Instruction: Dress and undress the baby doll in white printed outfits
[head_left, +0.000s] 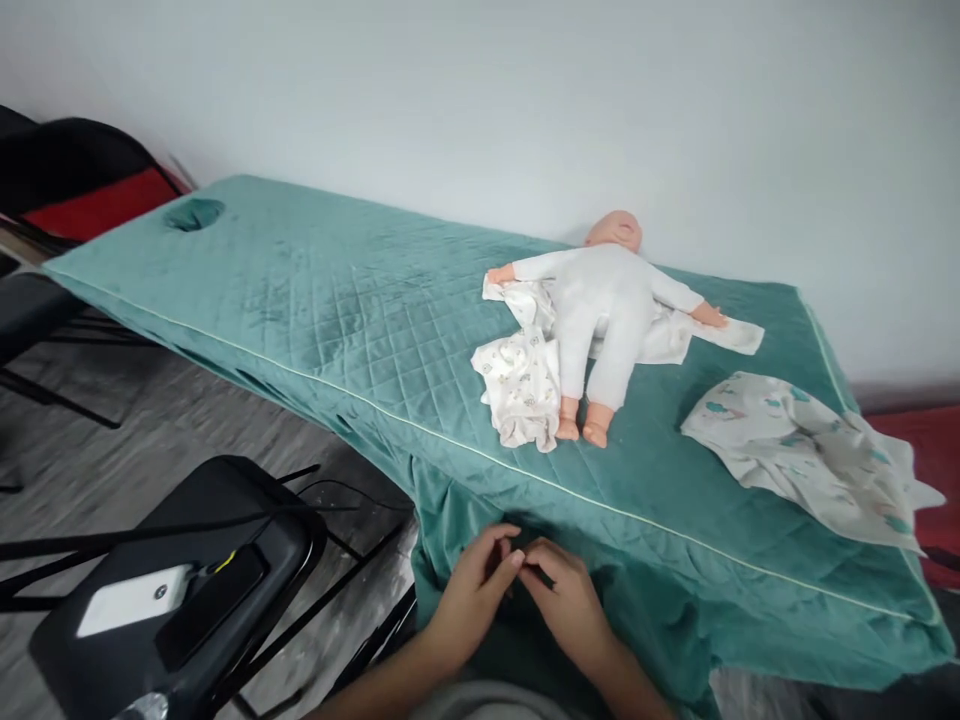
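Observation:
My left hand [477, 588] and my right hand [564, 600] meet just in front of the table's near edge, over the hanging green cover. Their fingers are curled in, and the fingertips touch each other. Nothing shows between them. Beyond, on the green quilted cover [360, 330], a baby doll [606, 300] in a white long-sleeved suit lies on its back, head toward the wall, bare feet toward me. White printed cloth [666, 338] is spread beneath it. A small folded baby garment [519, 385] lies left of its legs. At the right, a crumpled white printed cloth [806, 450] reaches the table's end.
A black chair [225, 500] stands at lower left, bearing a white device [135, 600], a black box-shaped item [214, 605] and cables. More dark chairs [82, 170] are at far left. A pale wall [480, 110] runs behind the table, which has a face hole [193, 214].

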